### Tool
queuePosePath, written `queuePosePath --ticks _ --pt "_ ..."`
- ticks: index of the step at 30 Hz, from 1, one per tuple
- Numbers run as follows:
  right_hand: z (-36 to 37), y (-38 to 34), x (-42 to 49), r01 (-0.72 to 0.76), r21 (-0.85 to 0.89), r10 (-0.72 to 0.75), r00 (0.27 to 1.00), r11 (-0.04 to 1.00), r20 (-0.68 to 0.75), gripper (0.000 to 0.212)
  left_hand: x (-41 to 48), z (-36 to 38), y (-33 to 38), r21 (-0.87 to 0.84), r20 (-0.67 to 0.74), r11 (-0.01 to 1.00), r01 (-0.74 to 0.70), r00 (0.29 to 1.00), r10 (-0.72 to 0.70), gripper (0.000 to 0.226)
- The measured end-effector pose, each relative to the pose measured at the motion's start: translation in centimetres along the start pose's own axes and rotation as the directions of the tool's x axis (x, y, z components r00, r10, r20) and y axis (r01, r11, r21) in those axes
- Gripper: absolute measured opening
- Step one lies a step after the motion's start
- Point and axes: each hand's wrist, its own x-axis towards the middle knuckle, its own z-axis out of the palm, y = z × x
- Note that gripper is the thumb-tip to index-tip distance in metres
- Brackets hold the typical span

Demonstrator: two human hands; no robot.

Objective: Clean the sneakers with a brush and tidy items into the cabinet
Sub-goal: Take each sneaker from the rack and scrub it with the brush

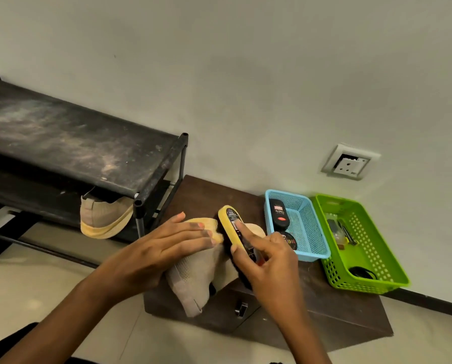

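Both forearms are bare up from the left hand (pixel 161 245) and right hand (pixel 269 261), and the fingernails are short. Black fabric (pixel 7 342) shows at the near left corner; which garment, I cannot tell.

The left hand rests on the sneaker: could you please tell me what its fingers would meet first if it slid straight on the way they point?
Most likely the brush, which the right hand holds on the sneaker just beyond the fingertips of the left hand; the depth is unclear.
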Motion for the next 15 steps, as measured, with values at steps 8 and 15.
queuePosePath --ticks 8,15 --pt "-0.3 1.7 1.2 -0.128 -0.007 0.127 0.988 0.992 -0.086 0.037 -0.3 0.2 0.1 0.003 0.001 1.000 -0.017 1.000 0.017 0.115" --pt "0.0 4.5 2.3 -0.290 -0.040 0.281 0.947 0.956 -0.156 0.035 -1.8 0.8 -0.3 0.011 -0.036 1.000 0.008 0.999 -0.008 0.096"
